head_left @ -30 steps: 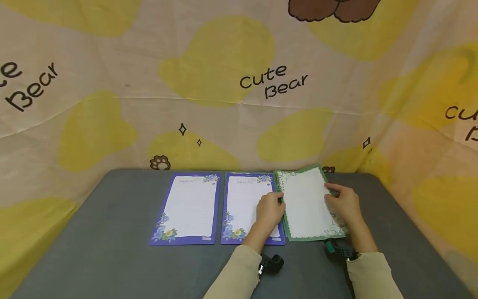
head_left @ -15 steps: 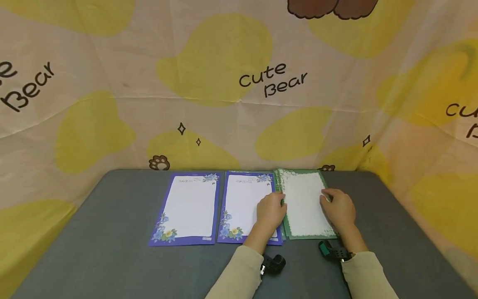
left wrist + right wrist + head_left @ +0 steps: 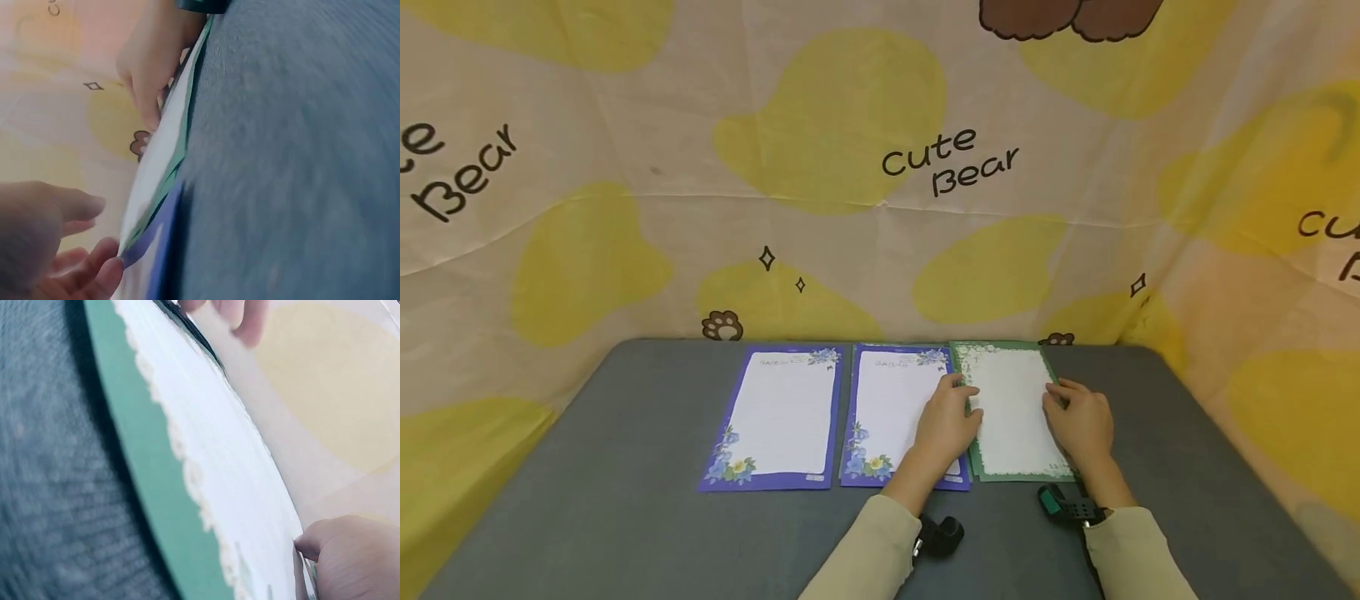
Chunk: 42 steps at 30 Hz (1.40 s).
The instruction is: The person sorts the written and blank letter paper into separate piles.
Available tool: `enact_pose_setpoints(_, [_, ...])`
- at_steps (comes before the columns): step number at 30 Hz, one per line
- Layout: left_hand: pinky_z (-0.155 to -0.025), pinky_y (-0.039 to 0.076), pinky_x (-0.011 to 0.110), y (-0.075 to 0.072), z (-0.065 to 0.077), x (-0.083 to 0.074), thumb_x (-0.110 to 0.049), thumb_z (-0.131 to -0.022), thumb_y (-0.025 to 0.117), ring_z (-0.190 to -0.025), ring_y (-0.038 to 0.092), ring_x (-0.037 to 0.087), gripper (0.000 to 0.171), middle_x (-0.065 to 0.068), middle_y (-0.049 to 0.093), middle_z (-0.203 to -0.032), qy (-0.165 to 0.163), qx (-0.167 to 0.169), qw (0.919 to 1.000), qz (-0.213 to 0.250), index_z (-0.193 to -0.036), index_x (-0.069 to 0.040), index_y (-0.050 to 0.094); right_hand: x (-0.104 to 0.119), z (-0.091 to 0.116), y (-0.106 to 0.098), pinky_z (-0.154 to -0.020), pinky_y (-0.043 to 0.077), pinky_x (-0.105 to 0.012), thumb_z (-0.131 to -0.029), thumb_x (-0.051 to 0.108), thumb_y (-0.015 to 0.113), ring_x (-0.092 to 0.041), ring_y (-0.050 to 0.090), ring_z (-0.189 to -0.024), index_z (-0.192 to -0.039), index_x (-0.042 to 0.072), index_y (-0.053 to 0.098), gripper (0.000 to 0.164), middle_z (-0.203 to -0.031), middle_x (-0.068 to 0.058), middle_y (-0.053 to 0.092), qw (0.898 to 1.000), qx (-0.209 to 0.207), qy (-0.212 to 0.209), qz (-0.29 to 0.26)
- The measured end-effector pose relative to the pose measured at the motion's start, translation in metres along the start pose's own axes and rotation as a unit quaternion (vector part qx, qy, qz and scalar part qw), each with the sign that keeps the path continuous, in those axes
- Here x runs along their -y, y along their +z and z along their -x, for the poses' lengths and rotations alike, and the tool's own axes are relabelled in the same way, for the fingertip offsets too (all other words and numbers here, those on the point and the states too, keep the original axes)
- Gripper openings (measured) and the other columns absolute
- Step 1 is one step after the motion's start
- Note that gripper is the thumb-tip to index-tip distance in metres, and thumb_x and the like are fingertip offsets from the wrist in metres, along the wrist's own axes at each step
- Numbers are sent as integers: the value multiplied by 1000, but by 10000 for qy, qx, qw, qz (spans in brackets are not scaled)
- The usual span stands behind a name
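Note:
In the head view, green-bordered sheets of stationery paper [image 3: 1007,417] lie in a pile at the right, with a white middle and a floral frame. At their left edge my left hand [image 3: 946,421] hovers with fingers and thumb spread. The left wrist view shows the fingertips [image 3: 111,269] of this hand close to the corner of the paper. My right hand [image 3: 1081,421] touches the pile's right edge with thumb and index finger, their tips slightly apart. Under my left hand lies a purple-bordered sheet [image 3: 880,417] with blue flowers, partly covered by the hand and wrist.
A second purple-bordered sheet [image 3: 782,417] lies to the left on the grey table [image 3: 625,517]. Another green edge shows behind the middle sheet. A patterned cloth [image 3: 820,167] hangs behind the table. Each wrist wears a black camera strap.
The top green-bordered sheet has turned from a tilt to lie in line with the pile. My right hand has moved slightly left and down. My left fingers have spread at the edge.

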<state>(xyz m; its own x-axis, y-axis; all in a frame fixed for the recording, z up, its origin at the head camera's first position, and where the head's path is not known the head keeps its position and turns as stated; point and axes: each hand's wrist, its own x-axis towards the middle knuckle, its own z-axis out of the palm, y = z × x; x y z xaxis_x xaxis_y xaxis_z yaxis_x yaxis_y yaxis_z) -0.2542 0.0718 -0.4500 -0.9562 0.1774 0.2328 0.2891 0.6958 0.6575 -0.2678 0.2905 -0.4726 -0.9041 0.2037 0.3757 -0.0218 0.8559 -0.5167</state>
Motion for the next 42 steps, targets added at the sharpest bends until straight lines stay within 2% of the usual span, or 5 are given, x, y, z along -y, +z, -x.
enact_pose_setpoints(5, [-78,57,27,-22,5,2,-20,-96,68,-93,71,16,29,8,62,-140,230,254,9994,4,-123,-12,73,1,0,-2,-68,50,-48,-96,19,62,-50,59,-112,-117,2,76,30,-132,-22,67,10000,8,2,49])
enact_pose_setpoints(9, [-86,58,31,-44,10,14,-23,-97,68,-106,70,19,28,4,67,-133,287,376,9987,-211,-123,-14,74,3,1,-4,-70,50,-50,-96,20,60,-49,58,-113,-118,2,75,32,-133,-22,66,9999,88,37,86])
enact_pose_setpoints(21, [-115,42,53,-104,22,84,-32,-90,77,-139,51,33,53,10,59,-146,380,650,9972,10,-137,-13,63,4,0,1,-77,48,-54,-96,21,60,-48,57,-112,-119,2,74,33,-136,-22,64,9996,193,185,90])
enact_pose_setpoints(34, [-124,27,57,-99,20,130,-47,-77,86,-155,30,29,83,3,41,-162,384,973,9945,66,-148,-17,54,2,0,-5,-61,49,-44,-97,22,62,-51,58,-114,-119,2,74,32,-134,-22,65,9995,256,90,149])
enact_pose_setpoints(42, [-124,28,56,-95,21,134,-51,-73,87,-151,37,32,85,7,48,-157,521,889,9938,-427,-144,-16,58,10,-4,-7,-84,49,-63,-97,28,63,-47,58,-113,-130,6,68,40,-132,-23,65,9998,-147,-40,-149])
